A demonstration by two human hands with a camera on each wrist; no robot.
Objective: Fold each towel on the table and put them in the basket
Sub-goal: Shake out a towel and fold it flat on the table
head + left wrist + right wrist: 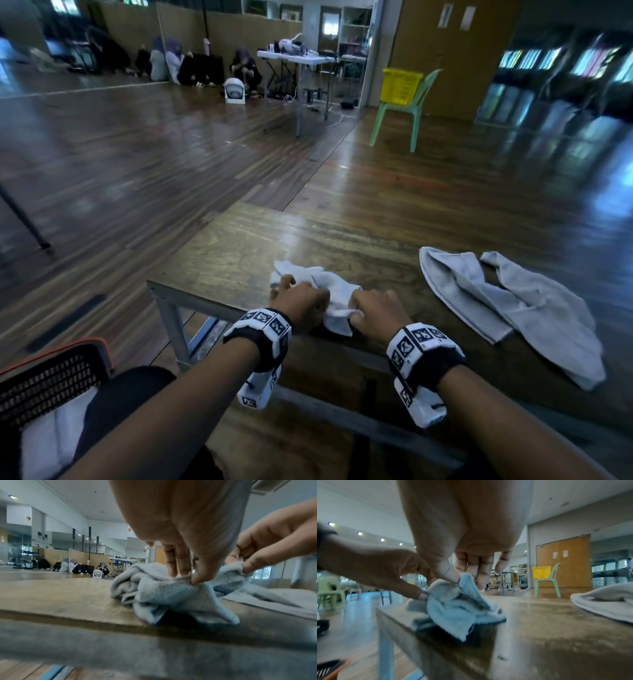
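The left hand (298, 301) and right hand (373, 306) each pinch the small towel (337, 298), bunched at the table (239, 246) edge. A careless tug could drag it off.

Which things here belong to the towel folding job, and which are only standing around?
Belong to the job:
- small white towel, pinched by left hand and right hand
- grey towel, unfolded on the table
- black basket, white cloth inside

Standing around:
- yellow basket on green chair
- white fan
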